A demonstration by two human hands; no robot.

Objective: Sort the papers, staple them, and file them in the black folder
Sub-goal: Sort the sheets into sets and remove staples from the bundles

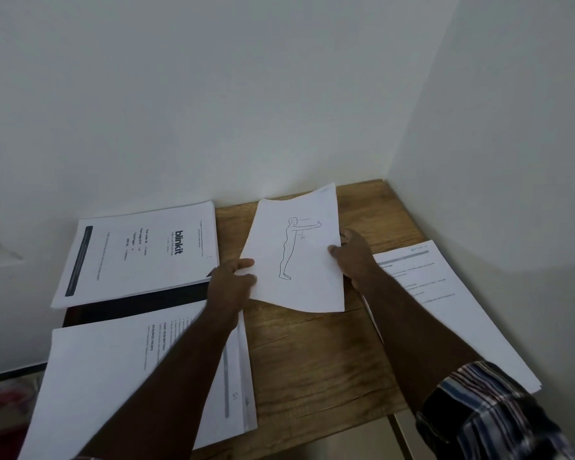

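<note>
Bare wooden table (312, 353) is left open in the middle, between the near-left paper stack (120, 376) and the right-hand stack (452, 303). The far-left side is covered by the blinkit stack (140, 254) overlying a black folder (130, 303). Passage is closed off by walls behind and to the right.

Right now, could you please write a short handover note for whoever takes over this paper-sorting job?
Left hand and right hand each pinch a side edge of the figure-drawing sheets, held above the wooden table.
Blinkit stack lies far left, partly over the black folder; the nearer stack overlaps it too; a third stack lies right.
Done: three piles laid out.
Left: place held sheets, staple, file. No stapler in view.
</note>
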